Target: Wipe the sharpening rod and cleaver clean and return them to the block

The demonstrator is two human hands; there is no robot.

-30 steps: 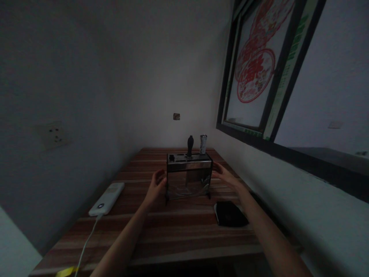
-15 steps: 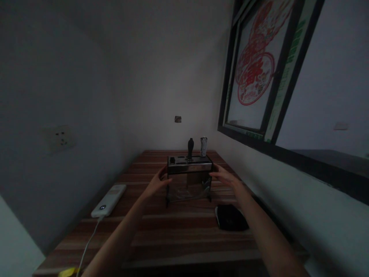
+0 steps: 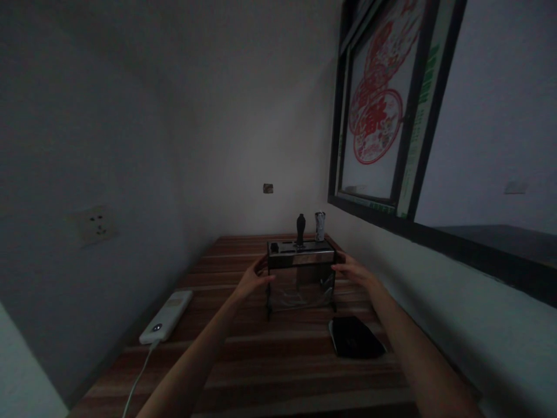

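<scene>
A box-shaped device (image 3: pixel 301 258) stands upright on the striped wooden table. It has a shiny metal-looking top, a dark frame and a see-through front with crumpled clear plastic behind it. On its top stand a black bottle-shaped knob or handle (image 3: pixel 300 230) and a black-and-white patterned cylinder (image 3: pixel 320 226). My left hand (image 3: pixel 256 276) grips the left side, thumb at the front and fingers partly hidden behind the edge. From the right, my right hand (image 3: pixel 351 269) holds the opposite side in the same way.
A white power bank (image 3: pixel 167 316) with a cable lies on the table (image 3: pixel 243 371) at left. A black pouch-like item (image 3: pixel 355 337) lies near my right forearm. Walls enclose the table; a dark-framed window (image 3: pixel 374 116) with red decoration is at right, a socket (image 3: pixel 96 224) at left.
The box-shaped device has shifted a little to the right along the table, with both my hands staying on its sides. The view has tilted slightly, so everything sits lower in the picture.
</scene>
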